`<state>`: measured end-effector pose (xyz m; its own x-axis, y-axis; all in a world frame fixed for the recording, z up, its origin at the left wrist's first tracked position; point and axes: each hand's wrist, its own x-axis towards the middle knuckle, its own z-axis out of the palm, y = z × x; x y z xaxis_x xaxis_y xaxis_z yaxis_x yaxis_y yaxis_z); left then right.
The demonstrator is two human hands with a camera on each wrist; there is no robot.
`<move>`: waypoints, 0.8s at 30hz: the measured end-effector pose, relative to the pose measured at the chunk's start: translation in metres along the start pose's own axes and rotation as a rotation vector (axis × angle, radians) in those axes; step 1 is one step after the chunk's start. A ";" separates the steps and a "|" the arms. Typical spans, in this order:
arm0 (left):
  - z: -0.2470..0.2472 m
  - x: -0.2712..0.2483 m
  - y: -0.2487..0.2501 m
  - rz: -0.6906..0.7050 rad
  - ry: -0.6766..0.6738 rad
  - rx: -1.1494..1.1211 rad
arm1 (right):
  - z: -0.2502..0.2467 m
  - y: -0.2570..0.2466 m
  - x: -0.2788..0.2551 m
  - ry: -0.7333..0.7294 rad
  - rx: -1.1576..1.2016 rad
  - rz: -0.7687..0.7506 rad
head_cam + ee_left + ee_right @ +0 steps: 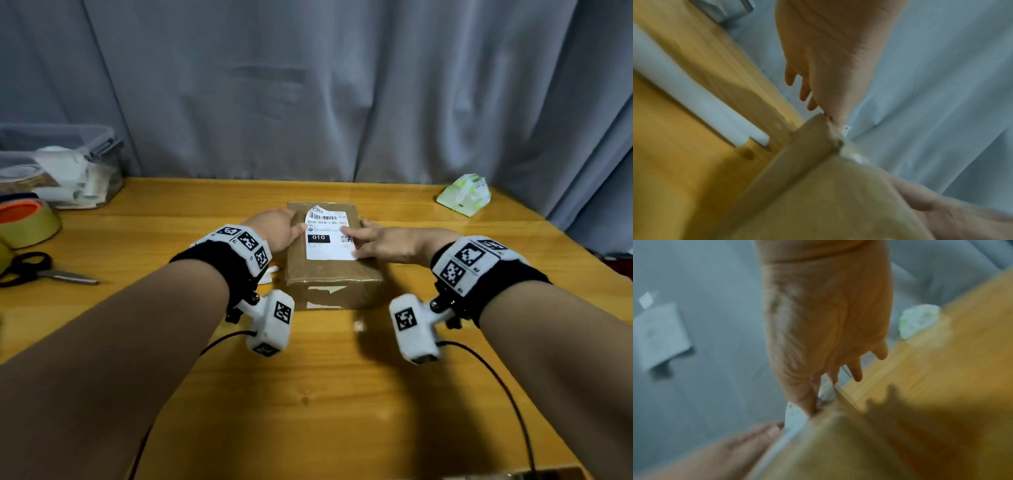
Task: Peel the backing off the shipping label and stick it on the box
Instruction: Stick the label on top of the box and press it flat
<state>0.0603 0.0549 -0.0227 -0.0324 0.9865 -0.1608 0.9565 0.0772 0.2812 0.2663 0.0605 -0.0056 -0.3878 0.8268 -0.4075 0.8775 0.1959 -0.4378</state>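
**Two hands flat on the label atop the box**

Two forearms reached in from six o'clock across the wooden table (342, 394). At centre sat the cardboard box (329, 287), with the white shipping label (327, 245) lying on its top face, the far edge curled up slightly. The left hand (275, 228) lay at nine o'clock of the label, fingers straight and close together, thumb tip touching the label's left edge. The right hand (387, 241) lay at three o'clock, fingers extended and slightly spread, index fingertip pressing the label. Scissors (41, 270) and a tape roll (27, 222) lay toward nine o'clock. Farther off, a clear container (61, 164) stood at ten o'clock, a tissue pack (464, 195) at two o'clock.
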 end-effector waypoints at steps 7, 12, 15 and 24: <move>0.004 -0.020 0.016 -0.025 -0.036 -0.213 | 0.032 0.005 -0.010 0.166 0.461 -0.088; 0.008 -0.027 0.013 -0.042 -0.117 -0.213 | 0.027 0.012 -0.012 0.048 0.633 -0.097; 0.009 -0.030 0.012 -0.059 -0.138 -0.220 | 0.032 0.015 -0.015 0.054 0.744 -0.086; 0.015 -0.040 0.028 0.112 -0.195 -0.096 | 0.036 0.011 -0.021 0.219 0.404 -0.123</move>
<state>0.0923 0.0150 -0.0228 0.1377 0.9437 -0.3008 0.9188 -0.0083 0.3947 0.2737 0.0257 -0.0307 -0.3757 0.9103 -0.1738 0.6318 0.1143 -0.7667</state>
